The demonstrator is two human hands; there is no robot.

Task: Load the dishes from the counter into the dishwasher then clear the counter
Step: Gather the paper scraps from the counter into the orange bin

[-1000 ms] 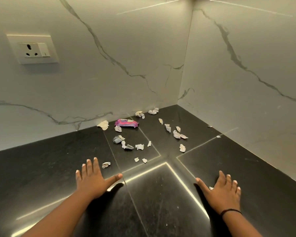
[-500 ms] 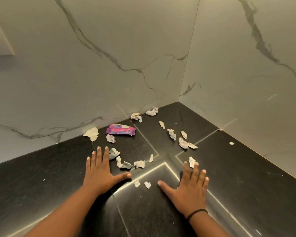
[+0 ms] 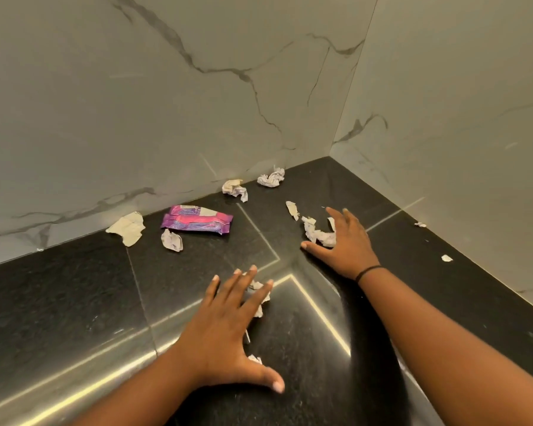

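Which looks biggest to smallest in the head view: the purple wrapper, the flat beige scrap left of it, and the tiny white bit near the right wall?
1. Purple wrapper, the largest.
2. Flat beige scrap, clearly smaller.
3. Tiny white bit, by far the smallest.
All lie about equally far away, so the ranking looks safe.

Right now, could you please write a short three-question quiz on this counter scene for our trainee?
1. True or false: the pink wrapper lies under the left hand.
2. Which hand wears a black wristband? A) left B) right
3. Fill in: the counter is strewn with crumpled ____ scraps.

Key: 1 false, it lies apart, near the wall. 2 B. 3 paper.
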